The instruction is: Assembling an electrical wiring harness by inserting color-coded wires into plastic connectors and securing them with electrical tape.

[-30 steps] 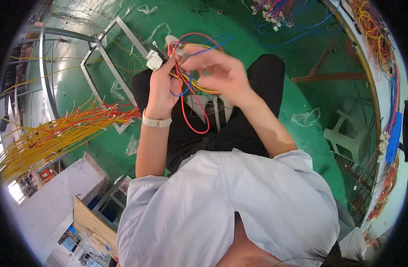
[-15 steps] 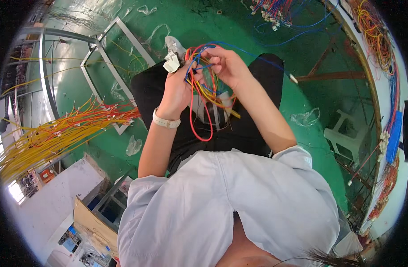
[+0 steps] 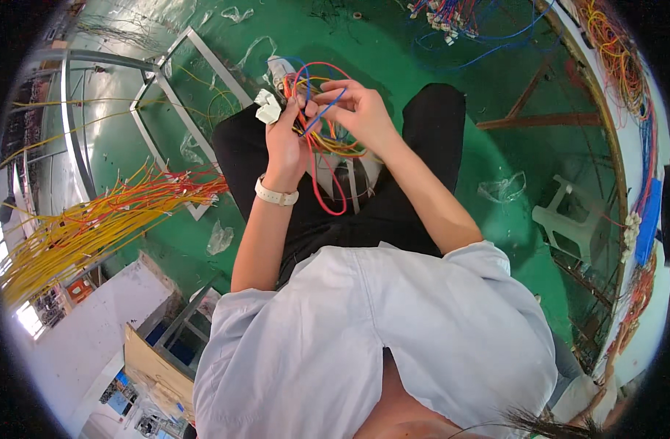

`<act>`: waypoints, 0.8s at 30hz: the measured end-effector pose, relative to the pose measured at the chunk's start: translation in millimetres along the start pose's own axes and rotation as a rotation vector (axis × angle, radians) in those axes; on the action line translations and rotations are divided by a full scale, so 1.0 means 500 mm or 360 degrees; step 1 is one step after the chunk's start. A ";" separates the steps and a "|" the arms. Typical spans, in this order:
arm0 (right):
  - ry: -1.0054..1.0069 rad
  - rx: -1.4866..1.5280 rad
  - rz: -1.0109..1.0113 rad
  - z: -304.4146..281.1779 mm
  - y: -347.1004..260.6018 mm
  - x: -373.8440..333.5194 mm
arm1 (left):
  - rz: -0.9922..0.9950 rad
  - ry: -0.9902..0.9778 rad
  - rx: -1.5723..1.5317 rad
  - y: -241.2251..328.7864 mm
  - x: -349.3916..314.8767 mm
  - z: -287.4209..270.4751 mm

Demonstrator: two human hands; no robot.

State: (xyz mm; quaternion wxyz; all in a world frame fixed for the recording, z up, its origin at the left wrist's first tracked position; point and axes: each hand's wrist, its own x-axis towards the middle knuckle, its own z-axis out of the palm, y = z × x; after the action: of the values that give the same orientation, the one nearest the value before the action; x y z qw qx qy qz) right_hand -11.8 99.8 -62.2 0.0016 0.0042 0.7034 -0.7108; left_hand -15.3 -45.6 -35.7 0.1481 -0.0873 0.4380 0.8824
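Over my lap, my left hand is closed around a wire bundle of red, yellow and blue strands. A white plastic connector sticks out beside its thumb. One red wire hangs in a long loop below the hand. To the right, my right hand has its fingertips pinched together at the bundle, on a blue wire that slants down toward my left hand. The exact fingertip contact is partly hidden by the wires.
Yellow and red wires spread in a thick bunch at the left, near a metal frame. A wire-covered board curves along the right, with a pale plastic stool before it. Plastic scraps lie on the green floor.
Both hands have shifted slightly left with the bundle. The long blue wire that stretched over my right knee is now drawn in, and a short blue length crosses at my right fingers.
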 end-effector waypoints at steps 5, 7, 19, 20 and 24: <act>-0.0153 0.0092 -0.0058 -0.014 -0.008 0.017 | -0.0332 -0.0195 0.0354 0.017 -0.010 -0.029; -0.0364 0.0121 0.0173 -0.027 -0.017 0.029 | -0.0365 -0.0151 0.0266 0.000 -0.010 -0.044; -0.0448 0.0377 0.0558 -0.087 -0.087 0.003 | -0.0828 0.0118 -0.0046 -0.083 0.060 -0.122; -0.0229 0.0140 0.0417 -0.081 -0.103 -0.009 | -0.0801 0.0277 -0.0032 -0.090 0.064 -0.131; -0.0221 0.0769 0.0371 -0.139 -0.131 -0.004 | -0.0830 0.0351 -0.0038 -0.097 0.080 -0.193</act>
State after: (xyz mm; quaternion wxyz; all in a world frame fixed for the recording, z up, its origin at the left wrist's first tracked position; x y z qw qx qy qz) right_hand -10.0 169.8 2.7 0.1306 0.0366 0.5064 -0.8515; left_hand -34.3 -87.5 -141.2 0.3207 -0.2942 0.4037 0.8048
